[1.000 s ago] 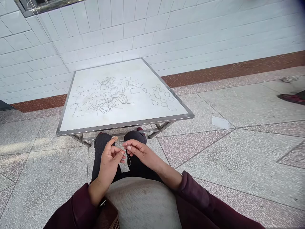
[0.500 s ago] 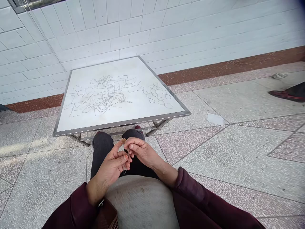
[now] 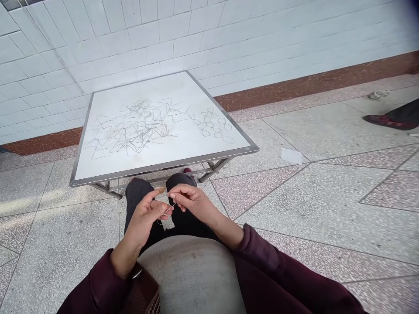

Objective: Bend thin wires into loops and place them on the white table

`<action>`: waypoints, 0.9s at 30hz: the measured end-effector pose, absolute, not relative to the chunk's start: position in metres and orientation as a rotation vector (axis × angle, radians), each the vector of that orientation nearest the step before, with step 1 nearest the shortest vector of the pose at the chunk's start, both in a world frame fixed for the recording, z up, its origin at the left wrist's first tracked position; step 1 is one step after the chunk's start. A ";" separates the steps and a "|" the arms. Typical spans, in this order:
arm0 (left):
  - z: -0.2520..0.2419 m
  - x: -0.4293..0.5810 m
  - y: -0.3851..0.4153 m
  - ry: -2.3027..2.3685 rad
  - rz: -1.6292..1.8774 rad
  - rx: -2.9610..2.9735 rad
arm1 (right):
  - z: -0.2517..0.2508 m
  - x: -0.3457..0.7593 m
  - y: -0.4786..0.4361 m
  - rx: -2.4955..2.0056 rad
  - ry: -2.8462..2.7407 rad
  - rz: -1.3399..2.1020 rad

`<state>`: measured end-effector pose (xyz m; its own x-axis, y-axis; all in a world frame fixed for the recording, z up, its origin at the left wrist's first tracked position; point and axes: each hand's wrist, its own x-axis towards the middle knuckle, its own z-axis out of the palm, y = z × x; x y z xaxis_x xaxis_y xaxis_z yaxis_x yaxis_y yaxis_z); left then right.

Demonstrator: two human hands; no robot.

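Between my hands, above my lap, is a thin bent wire (image 3: 168, 210). My left hand (image 3: 149, 213) pinches it between thumb and fingers; its index finger, with a tan wrap on the tip, points forward. My right hand (image 3: 190, 201) pinches the other part of the wire with thumb and index finger. A curved end of the wire hangs below my left fingers. Beyond my knees stands a white-topped table (image 3: 111, 168) with a metal edge. On it lie a tangle of bent wires (image 3: 140, 131) and, to the right, several wires shaped into loops (image 3: 216, 124).
A white tiled wall (image 3: 147, 48) with a brown skirting rises behind the table. On the speckled floor at the right lie a white paper piece (image 3: 291, 155) and a pale coiled bundle (image 3: 379, 94). Another person's dark red shoe (image 3: 391, 122) shows at the right edge.
My hands have moved slightly apart, and the wire between them has tilted from nearly upright to slanting. My left index finger has come away from my right hand. The view has shifted a little.
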<state>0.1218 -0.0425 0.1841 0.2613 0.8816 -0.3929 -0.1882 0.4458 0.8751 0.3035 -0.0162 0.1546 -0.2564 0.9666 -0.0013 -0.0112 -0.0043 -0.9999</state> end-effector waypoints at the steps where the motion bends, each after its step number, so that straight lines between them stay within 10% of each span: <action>1: 0.184 0.123 -0.042 1.076 0.843 0.839 | 0.155 0.303 -0.016 -1.079 -1.408 1.376; 27: 0.168 0.131 -0.049 1.081 0.910 1.040 | 0.158 0.301 -0.017 -1.094 -1.553 1.171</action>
<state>0.1315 -0.0487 0.1677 0.2330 0.9419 -0.2420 -0.0784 0.2662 0.9607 0.3005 -0.0173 0.1576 -0.2259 0.9648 0.1343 0.1359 0.1677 -0.9764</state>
